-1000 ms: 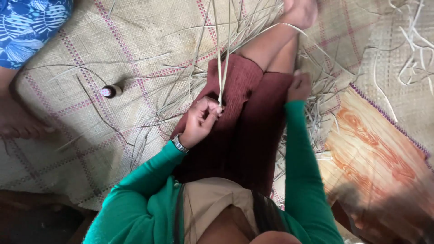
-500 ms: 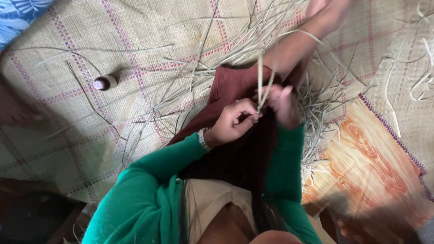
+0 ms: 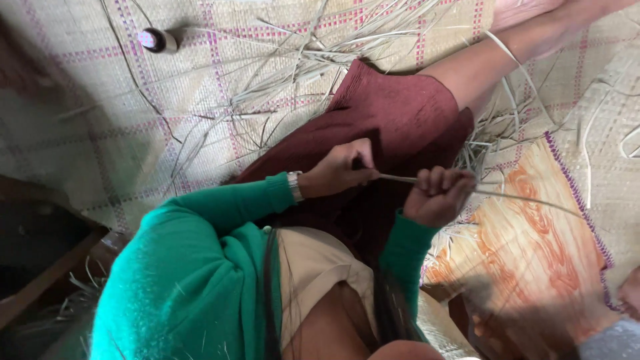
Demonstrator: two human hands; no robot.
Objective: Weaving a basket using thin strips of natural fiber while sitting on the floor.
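My left hand (image 3: pixel 339 170) pinches one end of a thin pale reed strip (image 3: pixel 400 179) over my dark red skirt (image 3: pixel 393 127). My right hand (image 3: pixel 437 195) is closed in a fist around the same strip, just to the right, and the strip runs on past it toward the orange patterned cloth (image 3: pixel 533 247). Both arms are in green sleeves, and a watch sits on my left wrist. My bare leg (image 3: pixel 487 60) stretches out toward the top right.
Loose dry reed strips (image 3: pixel 300 73) lie scattered on the woven mat (image 3: pixel 133 120) around my legs. A small dark spool (image 3: pixel 155 40) lies on the mat at the top left. Dark wooden edges (image 3: pixel 47 267) show at the lower left.
The view has tilted and shifted. My hands, which held strips upright close together, now hold one strip stretched sideways between them, with the right hand moved right and lower.
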